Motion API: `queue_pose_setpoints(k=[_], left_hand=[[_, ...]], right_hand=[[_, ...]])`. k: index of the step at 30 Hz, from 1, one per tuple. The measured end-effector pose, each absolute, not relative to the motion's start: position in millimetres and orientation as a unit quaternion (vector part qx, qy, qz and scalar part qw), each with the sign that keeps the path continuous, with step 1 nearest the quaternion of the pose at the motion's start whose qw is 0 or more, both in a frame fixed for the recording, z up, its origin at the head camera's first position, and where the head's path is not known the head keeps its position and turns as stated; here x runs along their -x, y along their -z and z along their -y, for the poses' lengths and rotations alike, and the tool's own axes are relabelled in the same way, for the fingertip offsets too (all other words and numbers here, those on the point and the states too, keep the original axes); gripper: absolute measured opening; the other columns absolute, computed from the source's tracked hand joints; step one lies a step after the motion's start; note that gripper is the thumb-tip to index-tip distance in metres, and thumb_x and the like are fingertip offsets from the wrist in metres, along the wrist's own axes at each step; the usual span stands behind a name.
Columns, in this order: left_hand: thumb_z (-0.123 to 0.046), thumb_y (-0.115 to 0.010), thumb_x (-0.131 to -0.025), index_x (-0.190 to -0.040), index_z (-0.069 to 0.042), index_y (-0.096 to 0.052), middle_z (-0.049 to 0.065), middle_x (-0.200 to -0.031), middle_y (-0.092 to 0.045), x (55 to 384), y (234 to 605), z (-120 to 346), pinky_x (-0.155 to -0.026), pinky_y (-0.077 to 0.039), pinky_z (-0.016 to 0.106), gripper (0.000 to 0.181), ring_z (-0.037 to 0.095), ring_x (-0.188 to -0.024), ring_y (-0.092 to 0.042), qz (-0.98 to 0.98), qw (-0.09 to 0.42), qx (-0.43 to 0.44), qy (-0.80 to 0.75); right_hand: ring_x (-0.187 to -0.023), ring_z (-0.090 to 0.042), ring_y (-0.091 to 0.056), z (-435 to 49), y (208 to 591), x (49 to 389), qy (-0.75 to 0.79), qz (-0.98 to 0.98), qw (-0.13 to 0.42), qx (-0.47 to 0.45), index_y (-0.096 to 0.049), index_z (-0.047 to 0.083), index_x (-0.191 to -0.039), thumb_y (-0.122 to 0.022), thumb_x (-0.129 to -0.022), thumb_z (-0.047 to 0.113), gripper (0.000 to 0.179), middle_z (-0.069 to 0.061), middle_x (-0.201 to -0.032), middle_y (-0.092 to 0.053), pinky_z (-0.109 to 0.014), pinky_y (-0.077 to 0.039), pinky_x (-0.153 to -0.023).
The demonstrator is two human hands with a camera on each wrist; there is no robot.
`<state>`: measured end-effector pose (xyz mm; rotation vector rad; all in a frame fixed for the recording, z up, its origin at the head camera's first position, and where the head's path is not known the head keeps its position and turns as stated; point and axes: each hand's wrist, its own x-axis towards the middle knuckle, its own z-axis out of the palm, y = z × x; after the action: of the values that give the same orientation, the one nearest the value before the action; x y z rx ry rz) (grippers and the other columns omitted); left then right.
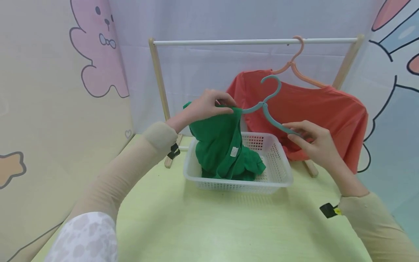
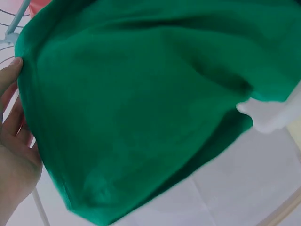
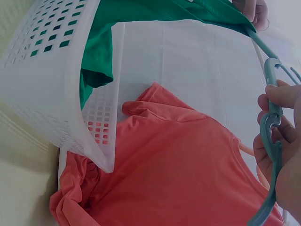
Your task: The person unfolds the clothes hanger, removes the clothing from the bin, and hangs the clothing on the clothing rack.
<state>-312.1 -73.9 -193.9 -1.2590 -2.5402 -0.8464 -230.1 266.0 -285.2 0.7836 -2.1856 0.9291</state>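
Note:
My left hand [image 1: 209, 105] pinches the upper edge of a green shirt [image 1: 217, 134] between thumb and fingers. One arm of a teal clothes hanger [image 1: 273, 122] runs into the shirt beside those fingers, its tip hidden by the cloth. The hanger's other arm is bare, and my right hand [image 1: 314, 143] holds it near the end. The shirt's lower part, with a white label, lies bunched in a white plastic basket [image 1: 239, 185]. The left wrist view is mostly filled by the raised green cloth [image 2: 127, 108]. In the right wrist view, fingers curl around the hanger [image 3: 269, 122].
A red shirt [image 1: 311, 105] hangs on an orange hanger [image 1: 306, 77] from the white rail [image 1: 216, 42] of a wooden-legged rack. It is close behind the teal hanger and my right hand. The basket stands on a pale green table [image 1: 222, 225]; printed cloth walls flank it.

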Motion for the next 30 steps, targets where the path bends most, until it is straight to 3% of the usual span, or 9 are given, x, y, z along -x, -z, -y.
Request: queue_pose_setpoints(k=[12, 25, 30], left_hand=[[-0.021, -0.071, -0.092, -0.112, -0.011, -0.072, 0.004, -0.104, -0.075, 314.7, 200.1, 83.1, -0.091, -0.054, 0.028, 0.023, 0.013, -0.095, -0.067, 0.856, 0.117, 0.418, 0.28], [-0.021, -0.071, -0.092, -0.108, -0.01, -0.072, 0.006, -0.101, -0.074, 314.7, 201.7, 81.9, -0.091, -0.053, 0.032, 0.019, 0.014, -0.093, -0.066, 0.85, 0.123, 0.417, 0.297], [-0.02, -0.071, -0.092, -0.108, -0.011, -0.072, 0.005, -0.101, -0.074, 321.2, 203.8, 88.5, -0.09, -0.053, 0.031, 0.018, 0.014, -0.091, -0.066, 0.851, 0.117, 0.414, 0.302]], right_hand=[[-0.082, 0.001, -0.058, -265.9, 285.0, 233.2, -0.356, 0.828, 0.314, -0.298, -0.07, 0.013, -0.122, -0.072, -0.085, -0.004, 0.041, 0.025, -0.102, -0.064, -0.006, -0.047, -0.07], [-0.075, -0.002, -0.056, -254.4, 278.5, 236.9, -0.35, 0.821, 0.314, -0.324, -0.07, 0.013, -0.121, -0.073, -0.084, -0.005, 0.041, 0.009, -0.099, -0.068, -0.009, -0.047, -0.066], [-0.08, 0.0, -0.055, -251.5, 275.2, 240.6, -0.33, 0.823, 0.321, -0.334, -0.07, 0.013, -0.12, -0.074, -0.082, -0.007, 0.043, 0.005, -0.101, -0.067, -0.008, -0.046, -0.068]])
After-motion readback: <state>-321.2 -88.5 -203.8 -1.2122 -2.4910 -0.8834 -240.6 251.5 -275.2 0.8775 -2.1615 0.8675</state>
